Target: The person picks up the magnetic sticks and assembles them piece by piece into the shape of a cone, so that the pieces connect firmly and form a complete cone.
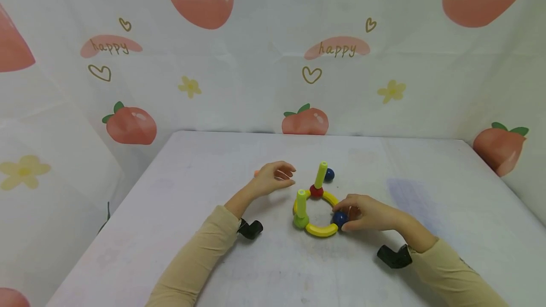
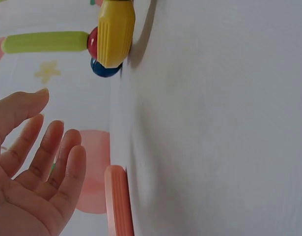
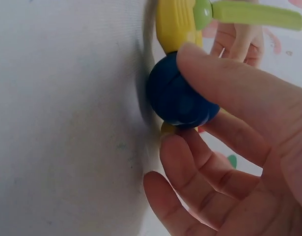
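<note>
On the white table lies a ring of curved yellow pieces (image 1: 322,230), joined by a red ball (image 1: 316,192), a green ball (image 1: 300,221) and a blue ball (image 1: 340,219). One light green stick (image 1: 321,175) rises from the red ball and another light green stick (image 1: 301,203) from the green one. My right hand (image 1: 370,212) pinches the blue ball at the ring's right side, thumb against it in the right wrist view. Left of the ring, my left hand (image 1: 273,178) hovers with fingers relaxed and nothing in its grasp.
A second blue ball (image 1: 329,175) sits behind the red one. Near my left hand lies a coral-coloured grooved piece (image 2: 119,199), mostly hidden in the head view. Black wrist mounts (image 1: 394,257) hang by both sleeves. A fruit-printed cloth (image 1: 247,60) hangs behind the table.
</note>
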`<state>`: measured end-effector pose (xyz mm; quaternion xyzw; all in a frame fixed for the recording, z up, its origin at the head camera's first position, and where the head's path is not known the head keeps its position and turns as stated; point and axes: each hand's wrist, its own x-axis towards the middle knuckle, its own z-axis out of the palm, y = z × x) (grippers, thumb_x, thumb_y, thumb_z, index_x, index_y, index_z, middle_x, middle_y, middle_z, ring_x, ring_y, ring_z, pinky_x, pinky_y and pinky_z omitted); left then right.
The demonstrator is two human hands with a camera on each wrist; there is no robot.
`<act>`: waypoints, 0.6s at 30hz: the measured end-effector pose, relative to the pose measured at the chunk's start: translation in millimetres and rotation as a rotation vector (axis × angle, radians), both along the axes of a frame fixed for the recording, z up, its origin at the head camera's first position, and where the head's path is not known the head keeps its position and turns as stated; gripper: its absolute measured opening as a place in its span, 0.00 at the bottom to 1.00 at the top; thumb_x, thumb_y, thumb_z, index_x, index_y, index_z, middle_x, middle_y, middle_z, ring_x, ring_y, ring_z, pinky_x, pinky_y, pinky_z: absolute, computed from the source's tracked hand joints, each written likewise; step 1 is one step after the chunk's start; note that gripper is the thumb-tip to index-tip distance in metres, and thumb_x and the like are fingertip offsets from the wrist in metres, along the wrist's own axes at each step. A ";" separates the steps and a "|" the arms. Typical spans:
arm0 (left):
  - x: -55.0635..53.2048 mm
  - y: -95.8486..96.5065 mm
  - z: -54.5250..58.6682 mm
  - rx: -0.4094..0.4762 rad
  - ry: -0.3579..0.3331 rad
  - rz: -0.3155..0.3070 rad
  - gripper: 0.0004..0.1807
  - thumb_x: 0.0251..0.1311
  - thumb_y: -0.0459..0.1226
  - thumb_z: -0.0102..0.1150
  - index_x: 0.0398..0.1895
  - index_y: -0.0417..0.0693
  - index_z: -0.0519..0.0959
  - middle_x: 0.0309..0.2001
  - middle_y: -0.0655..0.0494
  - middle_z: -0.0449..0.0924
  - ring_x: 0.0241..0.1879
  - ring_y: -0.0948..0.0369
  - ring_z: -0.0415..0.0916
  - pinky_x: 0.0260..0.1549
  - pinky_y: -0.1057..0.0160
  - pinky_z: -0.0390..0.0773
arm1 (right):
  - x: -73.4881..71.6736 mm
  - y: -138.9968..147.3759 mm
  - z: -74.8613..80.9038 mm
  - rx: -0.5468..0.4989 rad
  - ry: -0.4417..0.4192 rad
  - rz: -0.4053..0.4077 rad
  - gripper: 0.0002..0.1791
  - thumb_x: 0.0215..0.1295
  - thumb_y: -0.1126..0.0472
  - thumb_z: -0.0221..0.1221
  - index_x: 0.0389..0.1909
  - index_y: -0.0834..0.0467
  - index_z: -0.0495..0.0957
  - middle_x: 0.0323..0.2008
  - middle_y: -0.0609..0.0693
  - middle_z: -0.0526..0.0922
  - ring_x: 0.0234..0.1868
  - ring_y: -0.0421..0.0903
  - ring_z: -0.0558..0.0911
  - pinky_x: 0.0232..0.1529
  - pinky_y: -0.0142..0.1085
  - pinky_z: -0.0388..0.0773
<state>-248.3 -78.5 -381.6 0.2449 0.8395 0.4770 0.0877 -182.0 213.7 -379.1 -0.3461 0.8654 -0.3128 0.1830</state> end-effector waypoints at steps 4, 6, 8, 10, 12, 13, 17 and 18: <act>-2.3 -5.7 -1.2 -0.019 0.013 0.028 0.19 0.55 0.33 0.62 0.50 0.36 0.75 0.45 0.38 0.79 0.44 0.51 0.80 0.47 0.64 0.79 | 1.3 -1.3 -1.7 -0.042 0.029 -0.011 0.22 0.54 0.53 0.66 0.46 0.62 0.77 0.33 0.47 0.75 0.31 0.33 0.72 0.33 0.27 0.73; -3.0 -8.4 -1.1 -0.027 0.025 0.043 0.19 0.55 0.33 0.62 0.50 0.36 0.75 0.44 0.40 0.80 0.44 0.52 0.79 0.47 0.64 0.78 | 1.6 -2.0 -3.1 -0.055 0.048 -0.020 0.21 0.53 0.53 0.67 0.43 0.60 0.77 0.31 0.47 0.73 0.30 0.35 0.71 0.31 0.27 0.71; -3.6 -11.1 -0.4 -0.025 0.030 0.057 0.18 0.55 0.33 0.62 0.50 0.35 0.76 0.43 0.40 0.80 0.43 0.52 0.79 0.47 0.63 0.78 | 1.9 -2.8 -4.2 -0.056 0.066 -0.028 0.20 0.51 0.52 0.68 0.40 0.59 0.77 0.30 0.47 0.72 0.29 0.35 0.70 0.30 0.27 0.70; -4.3 -14.0 0.2 -0.021 0.037 0.075 0.18 0.55 0.33 0.62 0.49 0.35 0.76 0.42 0.41 0.81 0.43 0.52 0.79 0.46 0.63 0.78 | 2.0 -3.7 -5.4 -0.045 0.073 -0.037 0.20 0.50 0.51 0.69 0.38 0.58 0.77 0.30 0.46 0.71 0.29 0.36 0.69 0.29 0.27 0.69; -5.4 -17.0 1.0 -0.021 0.028 0.105 0.18 0.55 0.34 0.62 0.48 0.35 0.76 0.42 0.43 0.81 0.43 0.52 0.79 0.47 0.62 0.78 | 2.3 -4.7 -6.4 -0.029 0.076 -0.050 0.20 0.48 0.50 0.69 0.37 0.58 0.76 0.29 0.45 0.71 0.28 0.35 0.69 0.29 0.26 0.69; -5.9 -18.5 1.3 -0.025 0.027 0.121 0.18 0.55 0.34 0.63 0.48 0.36 0.76 0.43 0.43 0.81 0.44 0.52 0.79 0.48 0.60 0.78 | 2.4 -5.2 -6.9 -0.022 0.075 -0.057 0.20 0.48 0.50 0.70 0.36 0.57 0.76 0.29 0.45 0.71 0.28 0.35 0.68 0.29 0.26 0.69; -9.2 -24.8 1.0 -0.076 0.000 0.204 0.20 0.55 0.40 0.64 0.49 0.41 0.77 0.47 0.46 0.80 0.50 0.53 0.76 0.52 0.56 0.75 | 2.8 -6.1 -8.2 -0.013 0.083 -0.065 0.21 0.46 0.49 0.70 0.34 0.58 0.75 0.27 0.44 0.71 0.28 0.34 0.67 0.28 0.26 0.68; -9.7 -26.2 0.9 -0.092 -0.004 0.221 0.21 0.54 0.42 0.65 0.50 0.42 0.77 0.48 0.47 0.79 0.51 0.53 0.75 0.54 0.55 0.74 | 2.9 -6.1 -8.4 -0.012 0.085 -0.065 0.21 0.46 0.48 0.70 0.34 0.58 0.76 0.27 0.44 0.71 0.28 0.34 0.67 0.28 0.26 0.67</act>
